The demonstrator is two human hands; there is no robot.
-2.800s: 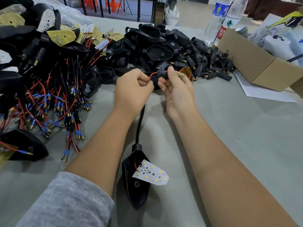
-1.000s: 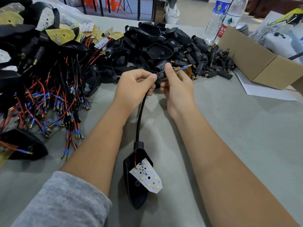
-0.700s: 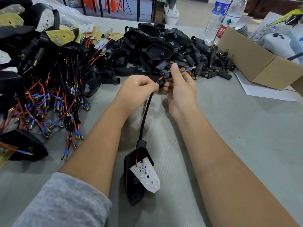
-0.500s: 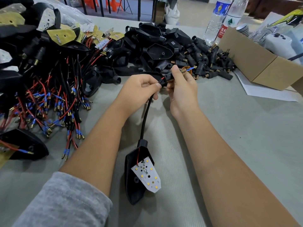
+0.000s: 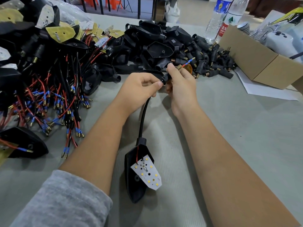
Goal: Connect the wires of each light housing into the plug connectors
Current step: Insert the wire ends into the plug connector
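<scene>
On the grey counter (image 5: 229, 145), I see two bottles (image 5: 216, 18); my left hand (image 5: 139, 90) pinches the cable (image 5: 143, 115), my right hand (image 5: 180, 84) grips one plug connector (image 5: 166, 77).

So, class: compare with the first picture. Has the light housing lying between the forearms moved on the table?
Yes. The light housing has turned: its pointed end now aims toward the sleeve, and its LED board sits more upright against the table's ribbing.

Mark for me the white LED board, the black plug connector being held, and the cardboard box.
white LED board (image 5: 147, 173): head view, centre of its face.
black plug connector (image 5: 166, 77): head view, body between the hands.
brown cardboard box (image 5: 249, 53): head view, near side wall.
</scene>
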